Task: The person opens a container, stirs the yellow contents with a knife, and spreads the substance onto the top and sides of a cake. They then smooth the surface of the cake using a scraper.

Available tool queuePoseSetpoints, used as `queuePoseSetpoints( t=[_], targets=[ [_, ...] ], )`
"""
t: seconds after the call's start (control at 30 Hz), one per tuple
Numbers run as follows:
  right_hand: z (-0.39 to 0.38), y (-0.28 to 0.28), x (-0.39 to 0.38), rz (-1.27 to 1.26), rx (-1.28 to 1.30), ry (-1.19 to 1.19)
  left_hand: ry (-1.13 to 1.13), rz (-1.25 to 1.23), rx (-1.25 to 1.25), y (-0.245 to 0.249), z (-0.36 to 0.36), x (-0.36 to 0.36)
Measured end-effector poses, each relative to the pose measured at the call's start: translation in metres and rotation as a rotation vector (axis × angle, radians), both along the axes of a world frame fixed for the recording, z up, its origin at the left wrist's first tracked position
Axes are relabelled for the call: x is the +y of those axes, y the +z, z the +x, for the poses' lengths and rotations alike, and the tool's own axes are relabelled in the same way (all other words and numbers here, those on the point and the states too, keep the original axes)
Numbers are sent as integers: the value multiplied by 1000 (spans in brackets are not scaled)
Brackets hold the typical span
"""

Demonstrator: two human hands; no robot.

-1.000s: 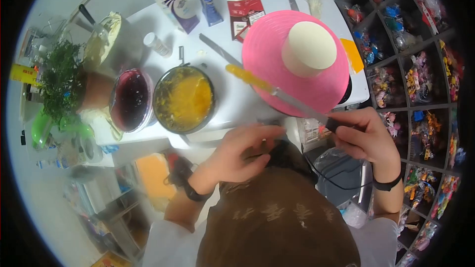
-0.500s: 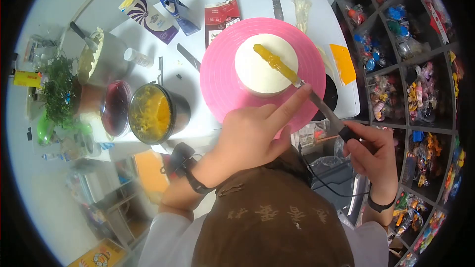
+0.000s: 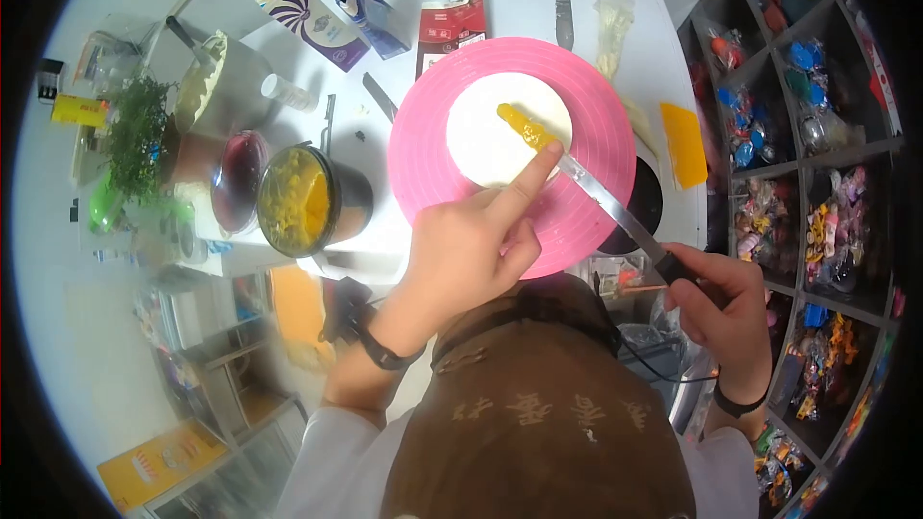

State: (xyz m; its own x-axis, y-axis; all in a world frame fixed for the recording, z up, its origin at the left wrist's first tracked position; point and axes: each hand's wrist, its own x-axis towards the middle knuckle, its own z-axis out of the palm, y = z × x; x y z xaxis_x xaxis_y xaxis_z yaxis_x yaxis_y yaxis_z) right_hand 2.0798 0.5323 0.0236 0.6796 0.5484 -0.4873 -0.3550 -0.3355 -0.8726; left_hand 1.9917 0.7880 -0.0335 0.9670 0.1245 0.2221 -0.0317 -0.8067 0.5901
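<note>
A round white cream-covered cake (image 3: 481,149) sits on a pink ridged turntable (image 3: 433,77). A strip of yellow filling (image 3: 519,123) lies at an angle over the cake's top. My right hand (image 3: 721,303) grips the black handle of a palette knife (image 3: 615,213), whose metal blade reaches over the turntable toward the cake. With its index finger stretched out, my left hand (image 3: 471,255) touches the lower end of the yellow strip near the blade tip. Its thumb is apart and its other fingers are partly curled; it holds nothing.
To the left stand a tub of yellow filling (image 3: 298,202), a dark red tub (image 3: 240,178) and a pot of cream (image 3: 216,86). Cartons (image 3: 312,24) stand behind. Another spatula (image 3: 563,14) and a yellow scraper (image 3: 684,144) lie right. Shelves (image 3: 779,168) hold bagged toys.
The palette knife has drawn back down and right, baring more metal blade. My left index finger has moved up-left onto the yellow filling, which now lies shorter on the cake.
</note>
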Motion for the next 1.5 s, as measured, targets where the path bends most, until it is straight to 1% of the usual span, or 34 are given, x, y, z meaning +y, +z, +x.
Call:
queuePoseSetpoints(
  t=[0.17,0.27,0.37,0.47,0.57,0.67,0.87,0.97,1.07,1.17,1.27,1.3,1.37,1.4,1.43,1.5],
  targets=[
    [3,1,-4,0,-27,35,50,-14,21,4,-2,0],
    [3,1,-6,14,-32,25,86,22,46,3,-1,3],
    [3,2,-8,3,-74,43,106,-15,15,1,2,4],
    [2,-2,-14,8,-143,52,112,13,4,6,4,6],
    [0,1,-20,-23,-108,-2,159,-14,23,9,5,9],
    [1,-2,-30,-46,-225,0,168,-12,19,11,8,13],
    [1,-2,-49,-26,-248,-87,206,35,52,23,12,18],
    [-1,-5,-54,-34,-257,-83,161,100,57,25,11,19],
    [-3,-7,-51,-29,-234,-84,196,96,57,33,12,24],
    [-4,-9,-47,-9,-194,-78,157,154,-16,37,11,31],
    [-4,-9,-38,36,-161,-48,178,-105,-26,36,-2,48],
    [-4,-4,-29,21,-145,-17,141,-328,-78,33,-12,57],
    [-7,4,-16,56,-93,18,80,-901,-32,35,-37,76],
    [-10,7,-9,72,-64,32,40,-1187,-12,36,-51,86],
    [-12,10,0,128,-54,79,-38,-1539,-17,32,-66,99],
    [-20,17,26,102,-34,130,-109,-1985,-223,16,-93,114]
  ],
)
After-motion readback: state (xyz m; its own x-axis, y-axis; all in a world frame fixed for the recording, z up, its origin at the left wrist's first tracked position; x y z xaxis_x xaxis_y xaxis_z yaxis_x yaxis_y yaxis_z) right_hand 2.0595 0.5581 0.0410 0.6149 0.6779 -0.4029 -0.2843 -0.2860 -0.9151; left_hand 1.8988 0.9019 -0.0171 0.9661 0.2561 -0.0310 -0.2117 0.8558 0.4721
